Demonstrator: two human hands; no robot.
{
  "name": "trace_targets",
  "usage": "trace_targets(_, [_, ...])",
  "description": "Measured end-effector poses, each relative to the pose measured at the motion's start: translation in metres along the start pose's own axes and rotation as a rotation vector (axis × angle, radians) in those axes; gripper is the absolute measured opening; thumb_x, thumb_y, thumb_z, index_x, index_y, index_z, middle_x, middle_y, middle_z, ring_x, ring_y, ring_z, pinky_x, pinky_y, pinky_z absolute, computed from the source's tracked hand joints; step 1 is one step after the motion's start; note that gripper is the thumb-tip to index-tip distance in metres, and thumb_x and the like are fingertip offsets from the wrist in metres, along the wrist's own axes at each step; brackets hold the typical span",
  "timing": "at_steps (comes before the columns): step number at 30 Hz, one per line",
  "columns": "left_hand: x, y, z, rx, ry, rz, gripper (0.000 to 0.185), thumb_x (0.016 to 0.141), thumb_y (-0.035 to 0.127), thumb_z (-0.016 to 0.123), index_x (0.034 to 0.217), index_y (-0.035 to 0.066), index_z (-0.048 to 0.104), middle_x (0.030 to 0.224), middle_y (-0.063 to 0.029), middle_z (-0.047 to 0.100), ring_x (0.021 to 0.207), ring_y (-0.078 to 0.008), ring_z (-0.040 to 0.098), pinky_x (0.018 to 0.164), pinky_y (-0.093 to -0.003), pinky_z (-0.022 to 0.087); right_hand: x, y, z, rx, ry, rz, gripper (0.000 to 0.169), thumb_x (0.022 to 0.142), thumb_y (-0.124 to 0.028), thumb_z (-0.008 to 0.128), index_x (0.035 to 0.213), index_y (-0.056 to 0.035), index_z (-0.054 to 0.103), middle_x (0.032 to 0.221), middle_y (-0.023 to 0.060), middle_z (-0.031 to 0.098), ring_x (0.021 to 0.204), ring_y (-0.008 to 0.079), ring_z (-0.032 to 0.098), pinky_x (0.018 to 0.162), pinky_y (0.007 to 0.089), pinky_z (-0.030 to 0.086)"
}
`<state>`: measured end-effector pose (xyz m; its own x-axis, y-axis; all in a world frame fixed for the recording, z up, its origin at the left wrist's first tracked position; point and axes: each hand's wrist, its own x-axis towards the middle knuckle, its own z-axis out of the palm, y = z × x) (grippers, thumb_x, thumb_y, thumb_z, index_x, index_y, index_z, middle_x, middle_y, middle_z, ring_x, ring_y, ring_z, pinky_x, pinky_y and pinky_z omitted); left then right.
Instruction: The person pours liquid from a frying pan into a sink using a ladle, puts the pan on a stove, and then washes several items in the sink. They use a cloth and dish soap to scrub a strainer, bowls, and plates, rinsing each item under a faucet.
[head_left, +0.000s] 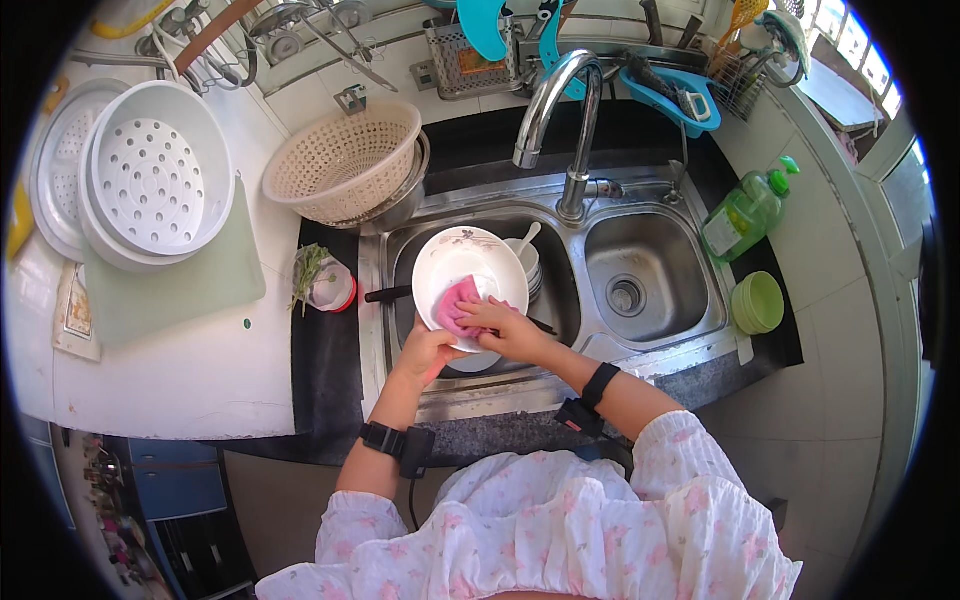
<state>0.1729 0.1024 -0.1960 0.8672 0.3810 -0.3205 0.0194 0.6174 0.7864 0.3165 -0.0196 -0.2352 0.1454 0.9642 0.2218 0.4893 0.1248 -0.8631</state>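
A white plate (491, 262) with a printed flower pattern is tilted over the left basin of the stainless steel sink (559, 330). My left hand (429, 351) grips its lower left rim. Against the plate's inner face my right hand (510, 328) presses a crumpled pink cloth (452, 301). Behind the plate, stacked white bowls (527, 259) with a white spoon (531, 232) stand in the basin, partly hidden. A black handle (388, 294) sticks out over the basin's left edge; what it belongs to is covered by the plate.
A chrome faucet (577, 150) arches behind the basins. At right stand a green soap pump bottle (742, 217) and light green bowls (757, 304). A beige plastic colander (345, 161), a jar with green sprigs (326, 281) and white steamer baskets (157, 169) are at left.
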Motion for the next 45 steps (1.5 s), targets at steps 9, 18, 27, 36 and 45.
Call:
trace_targets(9, [0.000, -0.014, 0.011, -0.029, -0.015, -0.142, 0.076, 0.069, -0.010, 0.043, 0.138, 0.013, 0.022, 0.131, -0.0162, 0.039, 0.115, -0.0385, 0.048, 0.088, -0.0580, 0.047, 0.039, 0.038, 0.006, -0.110, 0.409, 0.024, 0.047, 0.083, -0.009, 0.046, 0.130, -0.0073, 0.045, 0.138, 0.0171, 0.040, 0.131, 0.0306, 0.034, 0.109, 0.0399, 0.023])
trace_targets(18, [-0.006, 0.001, -0.022, 0.119, -0.016, -0.082, 0.078, 0.068, -0.012, 0.044, 0.138, 0.014, 0.021, 0.129, -0.0176, 0.040, 0.113, -0.0355, 0.050, 0.084, -0.0552, 0.050, -0.013, 0.008, -0.006, 0.102, -0.141, 0.003, 0.046, 0.076, 0.006, 0.046, 0.118, -0.0071, 0.057, 0.128, 0.0120, 0.052, 0.132, 0.0278, 0.033, 0.108, 0.0394, 0.024])
trace_targets(27, [-0.006, 0.009, -0.003, 0.057, -0.093, -0.144, 0.075, 0.067, -0.008, 0.045, 0.138, 0.008, 0.025, 0.129, -0.0164, 0.043, 0.115, -0.0356, 0.049, 0.086, -0.0549, 0.049, 0.041, -0.030, 0.008, -0.032, 0.160, -0.236, 0.052, 0.079, 0.005, 0.049, 0.129, -0.0055, 0.043, 0.138, 0.0143, 0.041, 0.131, 0.0332, 0.032, 0.109, 0.0433, 0.024])
trace_targets(36, [-0.010, 0.027, 0.000, 0.439, 0.005, -0.165, 0.069, 0.071, -0.006, 0.045, 0.136, 0.008, 0.028, 0.121, -0.0151, 0.048, 0.106, -0.0326, 0.055, 0.079, -0.0483, 0.054, 0.069, -0.051, -0.050, -0.984, 0.122, -0.452, 0.050, 0.081, -0.020, 0.055, 0.130, -0.0215, 0.044, 0.133, 0.0009, 0.045, 0.129, 0.0211, 0.036, 0.108, 0.0408, 0.027])
trace_targets(45, [0.011, 0.046, -0.013, 0.782, 0.036, 0.195, 0.049, 0.078, -0.001, 0.057, 0.125, -0.001, 0.045, 0.114, -0.0151, 0.057, 0.103, -0.0208, 0.054, 0.089, -0.0295, 0.042, 0.099, -0.041, -0.097, -0.685, 0.055, -0.263, 0.032, 0.080, -0.040, 0.064, 0.080, -0.0107, 0.051, 0.071, 0.0055, 0.065, 0.060, 0.0285, 0.061, 0.050, 0.0362, 0.047])
